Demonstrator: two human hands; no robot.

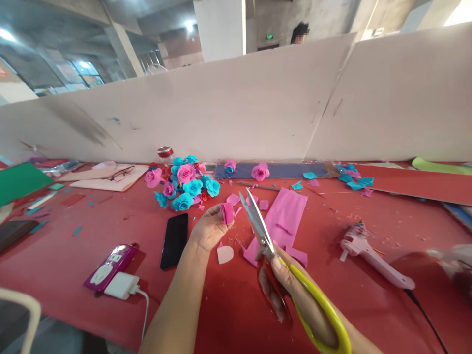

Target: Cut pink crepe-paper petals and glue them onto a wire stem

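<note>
My left hand (pixel 209 227) pinches a small stack of bright pink paper (pixel 227 213) between thumb and fingers. In my right hand (pixel 282 275) is a pair of scissors (pixel 262 227) with yellow and dark red handles, its blades slightly parted and pointing up and to the left. The blades are apart from the pink paper. Below my left hand lies a pale rounded paper piece (pixel 224 254). A larger folded strip of pink crepe paper (pixel 285 216) rests behind the scissors, with small pink squares (pixel 263 204) beside it.
Blue, pink and red paper flowers (pixel 186 184) cluster at the back, near a single pink flower (pixel 261 171). A black phone (pixel 174 241) and a purple power strip (pixel 112 265) with a white charger lie left. A pink glue gun (pixel 376 258) with its cord is at right.
</note>
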